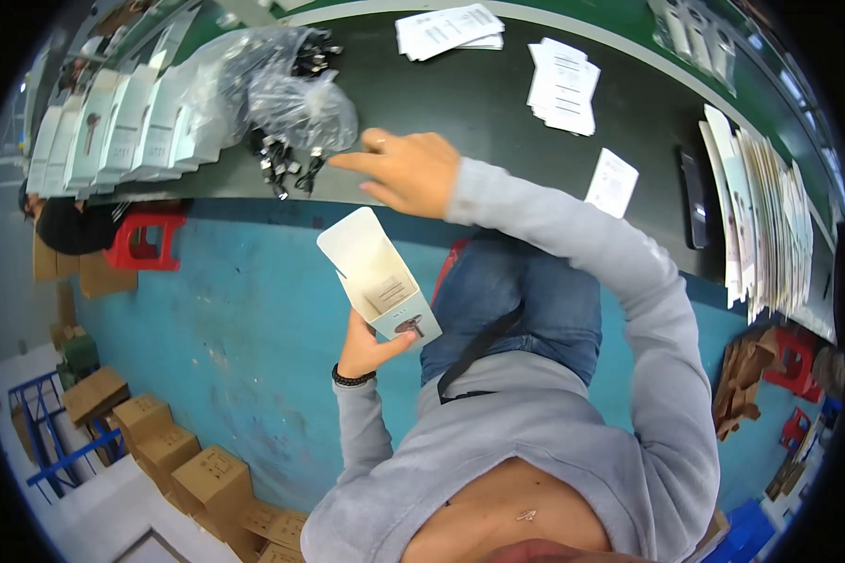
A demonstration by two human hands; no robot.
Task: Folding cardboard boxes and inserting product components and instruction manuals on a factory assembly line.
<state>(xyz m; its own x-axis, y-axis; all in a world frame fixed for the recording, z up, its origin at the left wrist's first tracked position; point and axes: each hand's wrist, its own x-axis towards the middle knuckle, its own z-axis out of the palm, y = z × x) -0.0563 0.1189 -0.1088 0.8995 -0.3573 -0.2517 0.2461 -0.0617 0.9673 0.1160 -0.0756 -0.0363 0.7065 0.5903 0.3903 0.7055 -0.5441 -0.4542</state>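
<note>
My left hand (364,352) is wrapped round a small pale carton (415,321) with a picture on its side. The carton is tilted in front of the table edge, its top flap raised and its mouth open. A printed white slip (389,293) shows inside. Over the table's near edge, my right hand (413,174) has its index finger stretched left, with no object visible in it. The fingertip is close to a pile of short black cables (277,161); whether it touches them I cannot tell. Clear plastic bags (300,111) lie beside the cables.
Several pale cartons (127,127) stand in a row at the left of the dark table (422,94). White printed sheets (563,86) lie at the back. Flattened cartons (756,211) stand at the right beside a black device (694,197). Brown boxes (211,479) and a red stool (147,239) are on the floor.
</note>
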